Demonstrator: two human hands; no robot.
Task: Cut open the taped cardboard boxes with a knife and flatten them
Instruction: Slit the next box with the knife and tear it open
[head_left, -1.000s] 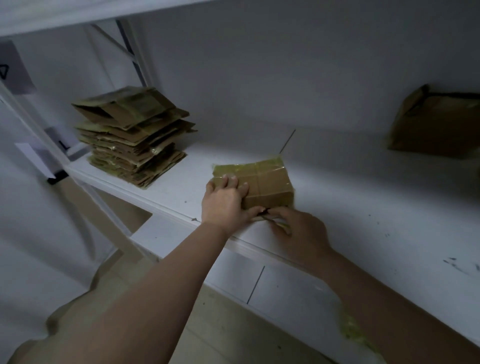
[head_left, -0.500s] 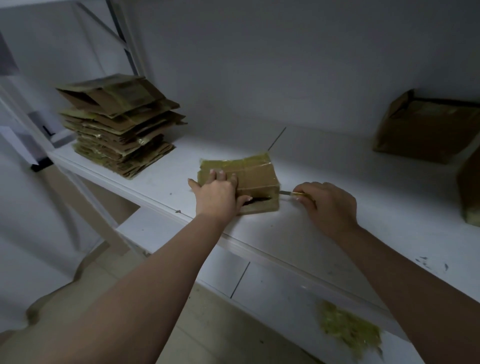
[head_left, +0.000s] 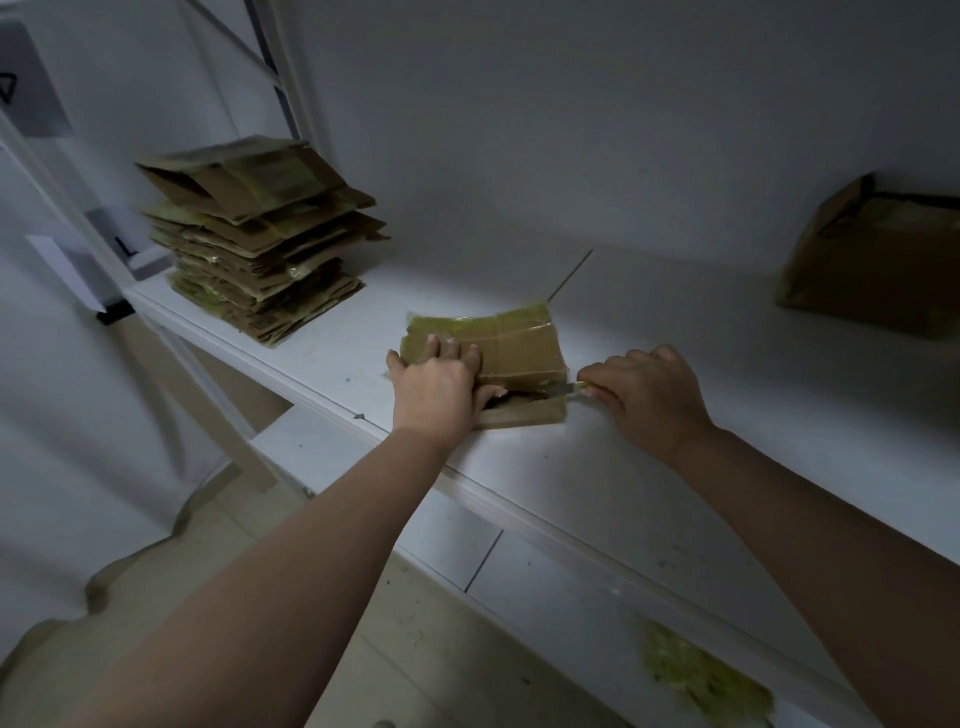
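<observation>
Both bare arms reach forward. The left hand (head_left: 441, 387) lies flat with its fingers spread and pressing down, thumb out to the side. The right hand (head_left: 649, 397) is curled tight, its grip pinching something thin.

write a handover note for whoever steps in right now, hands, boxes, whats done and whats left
Left hand: flat on top of the taped box, pressing it to the shelf.
Right hand: grips the knife, blade at the box's front right corner.
Done: front side shows an open slit; a stack of flattened boxes sits at the shelf's left end.
Left: finish cutting and flatten this box, then the closed box at far right.
</observation>
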